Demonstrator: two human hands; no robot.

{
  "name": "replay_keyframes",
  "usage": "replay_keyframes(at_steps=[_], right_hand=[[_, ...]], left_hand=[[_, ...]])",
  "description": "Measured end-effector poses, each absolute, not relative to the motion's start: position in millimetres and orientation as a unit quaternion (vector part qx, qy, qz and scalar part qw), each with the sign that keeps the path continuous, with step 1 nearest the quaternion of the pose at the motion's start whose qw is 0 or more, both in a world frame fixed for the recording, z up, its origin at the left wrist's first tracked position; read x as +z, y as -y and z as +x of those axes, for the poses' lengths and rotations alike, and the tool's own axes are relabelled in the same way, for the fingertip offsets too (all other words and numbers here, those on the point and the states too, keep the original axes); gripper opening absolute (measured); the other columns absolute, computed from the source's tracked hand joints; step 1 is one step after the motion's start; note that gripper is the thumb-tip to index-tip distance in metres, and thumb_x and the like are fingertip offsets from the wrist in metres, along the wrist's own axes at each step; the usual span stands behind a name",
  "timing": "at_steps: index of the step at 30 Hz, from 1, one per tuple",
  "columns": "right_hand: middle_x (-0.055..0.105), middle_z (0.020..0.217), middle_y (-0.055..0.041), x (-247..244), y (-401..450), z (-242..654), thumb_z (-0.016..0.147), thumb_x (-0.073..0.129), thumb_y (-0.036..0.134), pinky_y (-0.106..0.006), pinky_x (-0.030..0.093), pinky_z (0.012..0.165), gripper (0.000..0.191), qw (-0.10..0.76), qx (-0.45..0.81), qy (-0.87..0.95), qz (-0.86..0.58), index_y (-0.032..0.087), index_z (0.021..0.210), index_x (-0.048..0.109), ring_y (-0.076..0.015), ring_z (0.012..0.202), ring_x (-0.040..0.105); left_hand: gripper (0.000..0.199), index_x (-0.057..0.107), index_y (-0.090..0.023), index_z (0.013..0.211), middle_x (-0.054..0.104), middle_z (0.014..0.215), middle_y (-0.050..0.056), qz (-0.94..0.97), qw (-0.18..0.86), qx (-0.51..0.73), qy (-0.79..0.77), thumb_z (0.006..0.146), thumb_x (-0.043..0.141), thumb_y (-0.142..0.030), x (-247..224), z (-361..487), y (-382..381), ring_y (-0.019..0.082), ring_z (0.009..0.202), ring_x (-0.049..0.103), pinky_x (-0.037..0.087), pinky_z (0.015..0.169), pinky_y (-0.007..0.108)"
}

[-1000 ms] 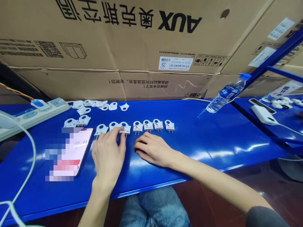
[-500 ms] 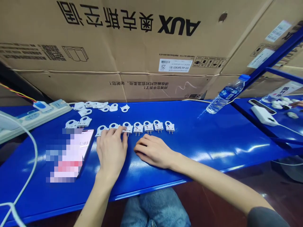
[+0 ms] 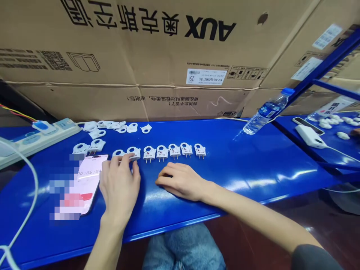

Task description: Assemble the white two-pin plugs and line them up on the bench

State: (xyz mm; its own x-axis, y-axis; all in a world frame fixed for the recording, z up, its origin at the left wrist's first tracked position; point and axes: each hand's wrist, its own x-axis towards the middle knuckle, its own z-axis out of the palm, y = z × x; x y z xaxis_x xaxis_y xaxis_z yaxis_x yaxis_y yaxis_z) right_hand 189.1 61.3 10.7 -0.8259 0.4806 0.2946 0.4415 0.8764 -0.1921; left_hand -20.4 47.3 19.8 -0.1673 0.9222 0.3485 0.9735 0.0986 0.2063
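A row of white two-pin plug housings (image 3: 162, 153), each with a round ring and metal prongs, lies across the blue table. My left hand (image 3: 120, 183) is at the row's left part, thumb and forefinger closed around the lower edge of one plug housing (image 3: 134, 152). Its fingers partly cover another plug housing (image 3: 119, 153) beside it. My right hand (image 3: 181, 182) rests on the tabletop below the middle of the row, fingers curled in toward the thumb, with nothing visible in them. Small red wires show on several housings.
A phone (image 3: 91, 180) with a running timer lies left of my left hand. Behind are more white ring parts (image 3: 112, 125) and a power strip (image 3: 60, 129). A water bottle (image 3: 267, 111) leans against a blue frame (image 3: 303, 88). A large carton (image 3: 157, 56) stands behind.
My left hand has moved left along the row, from one plug housing to the neighbouring one. The housing it left stays standing in the row. My right hand has hardly moved.
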Motion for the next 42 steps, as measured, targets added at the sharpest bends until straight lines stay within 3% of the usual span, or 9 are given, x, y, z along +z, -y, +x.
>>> replay_keyframes(at_steps=[7, 18, 21, 24, 27, 30, 34, 42], right_hand=[[0.071, 0.11, -0.0056, 13.8, -60.0, 189.1, 0.108, 0.051, 0.027, -0.03, 0.046, 0.076, 0.02, 0.172, 0.052, 0.952, -0.247, 0.02, 0.119, 0.067, -0.0182, 0.09, 0.059], [0.073, 0.106, -0.0076, 15.5, -65.8, 195.2, 0.107, 0.054, 0.026, -0.032, 0.051, 0.087, 0.017, 0.295, 0.092, 0.885, -0.349, 0.017, 0.111, 0.068, -0.0197, 0.096, 0.063], [0.073, 0.106, -0.0069, 17.0, -63.4, 193.7, 0.106, 0.057, 0.026, -0.033, 0.053, 0.089, 0.014, 0.31, 0.14, 0.872, -0.352, 0.018, 0.109, 0.069, -0.0198, 0.097, 0.064], [0.075, 0.107, -0.0052, 16.2, -60.5, 190.3, 0.103, 0.063, 0.025, -0.033, 0.053, 0.091, 0.01, 0.321, 0.2, 0.857, -0.351, 0.02, 0.108, 0.07, -0.0188, 0.099, 0.065], [0.076, 0.105, -0.0038, 12.9, -59.6, 187.3, 0.101, 0.067, 0.025, -0.031, 0.053, 0.089, 0.007, 0.329, 0.246, 0.843, -0.348, 0.021, 0.106, 0.071, -0.0177, 0.097, 0.067], [0.078, 0.101, -0.0026, 9.9, -60.2, 185.7, 0.101, 0.068, 0.024, -0.03, 0.053, 0.087, 0.006, 0.34, 0.274, 0.831, -0.344, 0.02, 0.103, 0.072, -0.0166, 0.092, 0.068], [0.079, 0.1, -0.0009, 9.4, -60.9, 185.0, 0.101, 0.067, 0.022, -0.029, 0.052, 0.089, 0.007, 0.33, 0.299, 0.825, -0.349, 0.021, 0.102, 0.074, -0.0158, 0.093, 0.069], [0.078, 0.095, -0.0009, 12.4, -60.8, 185.0, 0.1, 0.069, 0.025, -0.028, 0.05, 0.085, 0.007, 0.294, 0.294, 0.833, -0.366, 0.022, 0.099, 0.075, -0.0158, 0.089, 0.067]], left_hand=[[0.041, 0.068, -0.015, 0.121, 0.069, 0.111, 0.016, -0.644, 0.06, -0.201, 0.736, 0.101, 0.037, -0.033, 17.9, -19.0, -34.9, 0.037, 0.106, 0.059, 0.05, 0.089, 0.048], [0.032, 0.069, -0.025, 0.116, 0.064, 0.111, 0.011, -0.634, 0.011, -0.263, 0.727, 0.097, 0.051, -0.043, 2.0, -9.5, 23.4, 0.031, 0.1, 0.06, 0.051, 0.07, 0.039], [0.031, 0.07, -0.028, 0.115, 0.066, 0.108, 0.009, -0.657, -0.039, -0.291, 0.694, 0.096, 0.055, -0.046, -3.4, -8.0, 31.1, 0.03, 0.1, 0.062, 0.052, 0.07, 0.039], [0.03, 0.072, -0.03, 0.111, 0.065, 0.118, 0.009, -0.638, -0.075, -0.316, 0.698, 0.096, 0.053, -0.047, -2.6, -2.8, 32.6, 0.029, 0.106, 0.065, 0.053, 0.069, 0.037], [0.028, 0.071, -0.03, 0.108, 0.069, 0.122, 0.007, -0.633, -0.111, -0.343, 0.685, 0.097, 0.052, -0.047, 1.9, 3.0, 30.2, 0.028, 0.109, 0.066, 0.055, 0.079, 0.04], [0.03, 0.067, -0.028, 0.111, 0.075, 0.11, 0.005, -0.61, -0.153, -0.361, 0.688, 0.093, 0.057, -0.05, 5.5, 9.1, 26.8, 0.027, 0.102, 0.069, 0.055, 0.086, 0.043], [0.039, 0.062, -0.027, 0.111, 0.074, 0.1, 0.004, -0.565, -0.175, -0.394, 0.703, 0.085, 0.065, -0.056, 5.6, 18.9, 23.3, 0.024, 0.085, 0.07, 0.056, 0.074, 0.038], [0.039, 0.06, -0.024, 0.109, 0.068, 0.099, 0.005, -0.579, -0.15, -0.42, 0.683, 0.085, 0.065, -0.054, 2.2, 24.7, 21.0, 0.022, 0.079, 0.065, 0.056, 0.068, 0.036]])
